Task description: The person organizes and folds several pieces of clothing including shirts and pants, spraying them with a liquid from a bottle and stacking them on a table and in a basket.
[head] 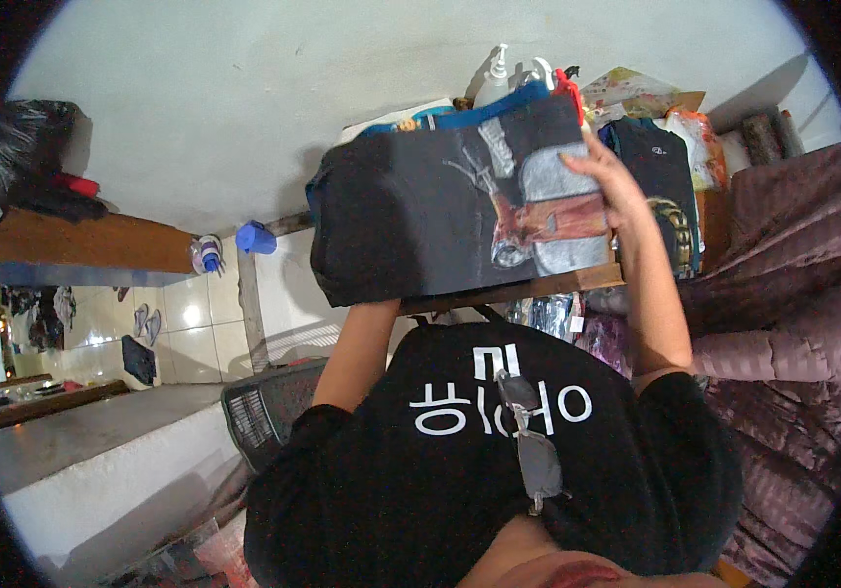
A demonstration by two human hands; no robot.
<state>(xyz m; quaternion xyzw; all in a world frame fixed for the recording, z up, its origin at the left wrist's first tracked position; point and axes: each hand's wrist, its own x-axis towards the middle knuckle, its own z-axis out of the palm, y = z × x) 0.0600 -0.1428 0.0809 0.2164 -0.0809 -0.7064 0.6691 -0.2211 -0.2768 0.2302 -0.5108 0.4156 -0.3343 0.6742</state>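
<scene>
A folded black garment (420, 213) with a printed picture lies across the middle of the view, above a wooden edge. My right hand (600, 176) rests at the garment's right end, with thumb and fingertips on the print. My left forearm reaches up to the garment's lower left edge; the left hand itself is hidden behind or under the cloth. Blue fabric (494, 106) shows along the garment's top edge. Right of my right hand lies another folded dark garment (648, 162) with a small emblem.
Behind the garment stand a white pump bottle (494, 81) and a red object (569, 95). Plastic packages (696, 147) lie at the right, beside draped purple-brown striped fabric (780, 220). A blue plastic container (256, 237) and a dark slatted basket (266, 411) are on the left.
</scene>
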